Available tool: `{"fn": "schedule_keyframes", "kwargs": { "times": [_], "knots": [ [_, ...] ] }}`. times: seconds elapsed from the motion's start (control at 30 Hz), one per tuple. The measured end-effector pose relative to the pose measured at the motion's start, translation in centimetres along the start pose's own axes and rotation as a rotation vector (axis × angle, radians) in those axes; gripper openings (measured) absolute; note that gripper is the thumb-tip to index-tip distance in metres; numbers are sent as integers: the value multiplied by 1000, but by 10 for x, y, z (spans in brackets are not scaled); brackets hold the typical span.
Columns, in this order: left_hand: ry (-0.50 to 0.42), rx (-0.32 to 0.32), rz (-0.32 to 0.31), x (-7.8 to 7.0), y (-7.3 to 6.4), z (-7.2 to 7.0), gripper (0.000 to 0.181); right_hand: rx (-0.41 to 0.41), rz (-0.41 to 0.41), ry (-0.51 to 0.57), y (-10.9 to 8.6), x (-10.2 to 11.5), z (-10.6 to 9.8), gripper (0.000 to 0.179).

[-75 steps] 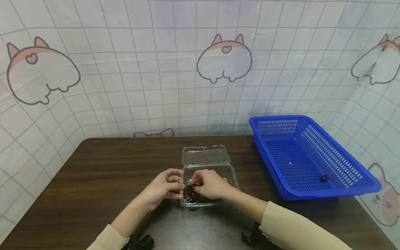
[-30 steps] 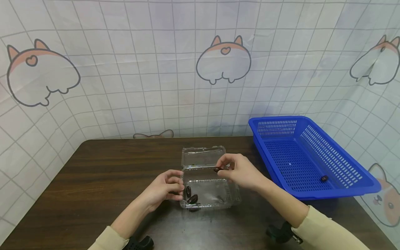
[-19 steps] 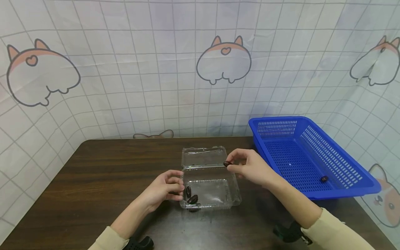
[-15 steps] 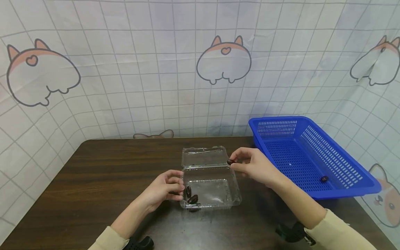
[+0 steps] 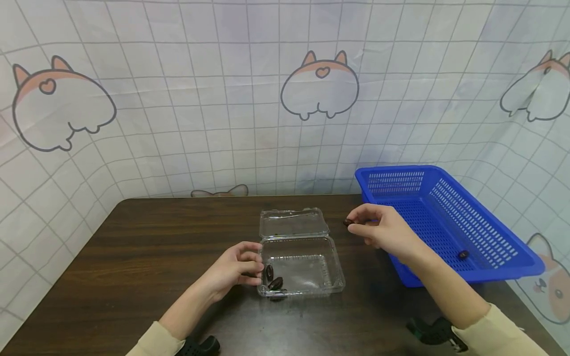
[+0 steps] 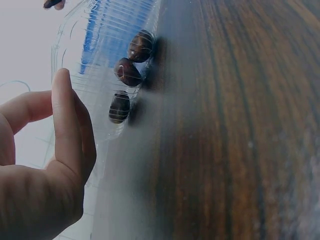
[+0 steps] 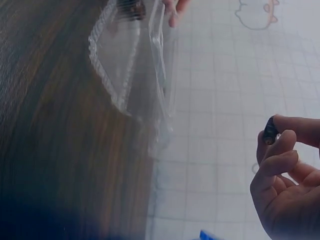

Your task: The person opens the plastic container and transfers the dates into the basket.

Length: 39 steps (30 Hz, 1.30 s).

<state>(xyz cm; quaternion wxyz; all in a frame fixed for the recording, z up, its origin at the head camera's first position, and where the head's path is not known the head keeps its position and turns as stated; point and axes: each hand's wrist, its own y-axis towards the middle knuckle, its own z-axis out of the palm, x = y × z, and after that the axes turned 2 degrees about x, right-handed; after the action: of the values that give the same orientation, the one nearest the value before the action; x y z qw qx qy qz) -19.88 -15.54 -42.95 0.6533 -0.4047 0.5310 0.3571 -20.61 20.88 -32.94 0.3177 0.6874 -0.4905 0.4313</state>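
Right hand [image 5: 388, 230] has moved right of the clear plastic clamshell [image 5: 307, 269], fingers pinching a date [image 5: 347, 223] now outside it, while the left hand's [image 5: 235, 267] loose fingers rest against its left wall.

This is a screened-off indoor nook: a wood-grain table [image 5: 178, 230] stands before creased, corgi-printed grid sheeting [image 5: 200, 109].

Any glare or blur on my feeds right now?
Head view: fairly crisp, with a pale sheen on the table in front of the clear container; left wrist: upper left washed out, soft shadows beside the dark pieces; right wrist: hazy, container edges soft, lower left corner dark and blurred.
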Motion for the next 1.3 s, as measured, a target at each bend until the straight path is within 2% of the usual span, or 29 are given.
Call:
{"fn": "schedule_keyframes", "kwargs": {
  "times": [0.97, 1.3],
  "knots": [
    [-5, -4, -4, -1, 0, 0, 53, -157, 32, -75, -23, -18, -42, 43],
    [-8, -3, -7, 0, 0, 0, 54, -201, 88, -124, -36, -34, -56, 47]
  ]
}}
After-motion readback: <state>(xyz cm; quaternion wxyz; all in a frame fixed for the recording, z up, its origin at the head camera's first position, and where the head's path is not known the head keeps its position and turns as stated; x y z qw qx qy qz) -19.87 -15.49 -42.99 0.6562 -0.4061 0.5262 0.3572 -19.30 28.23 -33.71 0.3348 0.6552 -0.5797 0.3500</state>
